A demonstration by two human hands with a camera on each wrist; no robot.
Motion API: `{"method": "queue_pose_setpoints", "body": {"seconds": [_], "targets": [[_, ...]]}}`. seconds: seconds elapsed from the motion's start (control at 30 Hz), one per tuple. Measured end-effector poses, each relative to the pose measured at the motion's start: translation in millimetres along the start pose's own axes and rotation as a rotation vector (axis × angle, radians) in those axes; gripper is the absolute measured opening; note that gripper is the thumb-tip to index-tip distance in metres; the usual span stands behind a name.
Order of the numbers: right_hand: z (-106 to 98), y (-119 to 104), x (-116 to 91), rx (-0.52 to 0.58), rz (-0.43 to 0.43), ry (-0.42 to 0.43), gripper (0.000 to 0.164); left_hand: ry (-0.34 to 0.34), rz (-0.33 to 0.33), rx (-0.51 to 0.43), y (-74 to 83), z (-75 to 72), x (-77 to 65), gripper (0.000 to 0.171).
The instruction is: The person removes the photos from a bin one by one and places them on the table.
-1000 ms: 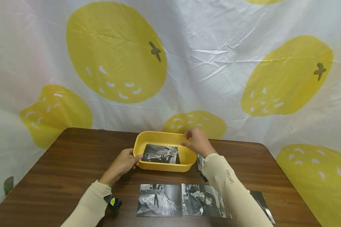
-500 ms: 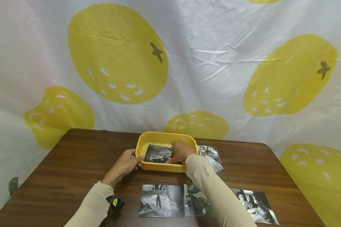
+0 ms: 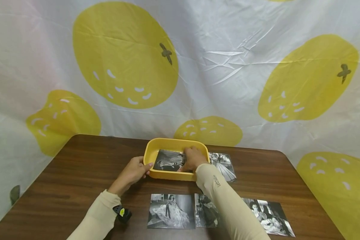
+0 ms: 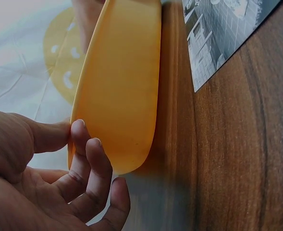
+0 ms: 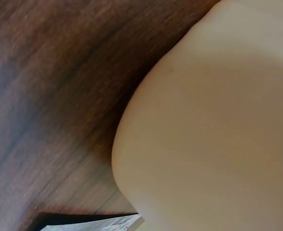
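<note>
A yellow plastic tray [image 3: 174,175] with rounded corners stands at the back middle of the table. My left hand [image 3: 135,171] pinches its near left corner, thumb over the rim and fingers outside, as the left wrist view shows against the tray's wall [image 4: 119,86]. Inside lies a black-and-white photo [image 3: 169,160]. My right hand [image 3: 194,158] reaches into the tray and grips this photo at its right end, fingers at the far edge and thumb at the near edge. The right wrist view shows mostly the tan sleeve [image 5: 208,134], with the hand hidden.
Another photo [image 3: 223,165] lies just right of the tray. In front, a photo of a figure in a wide gown [image 3: 171,211] lies beside a photo [image 3: 206,211] partly covered by my right sleeve. Farther right lies one more photo [image 3: 271,216]. A fruit-print cloth [image 3: 215,66] hangs behind the table.
My right hand has come from the tray's far right rim down into the tray and taken hold of the photo, which has turned slightly. The left hand keeps its hold.
</note>
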State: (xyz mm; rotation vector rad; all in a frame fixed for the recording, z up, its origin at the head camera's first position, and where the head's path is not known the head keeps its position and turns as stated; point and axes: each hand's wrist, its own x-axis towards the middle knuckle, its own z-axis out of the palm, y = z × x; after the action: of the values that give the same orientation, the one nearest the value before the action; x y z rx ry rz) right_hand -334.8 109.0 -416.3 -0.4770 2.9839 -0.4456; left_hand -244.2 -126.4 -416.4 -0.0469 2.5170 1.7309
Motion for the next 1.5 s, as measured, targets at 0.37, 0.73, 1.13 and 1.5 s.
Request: {"method": "queue_pose_setpoints", "body": {"seconds": [0.37,0.73,1.13,1.5], "targets": [[0.0,3.0,1.4,0.078,-0.035,0.174,0.062,0.002,0.016,-0.008,-2.2,1.2,1.6,0.027],[-21.8,7.4,-11.4,0.376,-0.04,0.158,0.032,0.0,-0.003,0.006,-0.8,0.6,-0.5,0.031],[-48.8,17.4,-27.8,0.686,-0.002,0.158,0.034,-0.007,-0.018,0.012,-1.9,1.1,3.5,0.031],[-80.8,56.6,-42.8,0.852,0.107,0.228,0.038,0.002,-0.025,0.02,0.2,0.6,3.3,0.031]]}}
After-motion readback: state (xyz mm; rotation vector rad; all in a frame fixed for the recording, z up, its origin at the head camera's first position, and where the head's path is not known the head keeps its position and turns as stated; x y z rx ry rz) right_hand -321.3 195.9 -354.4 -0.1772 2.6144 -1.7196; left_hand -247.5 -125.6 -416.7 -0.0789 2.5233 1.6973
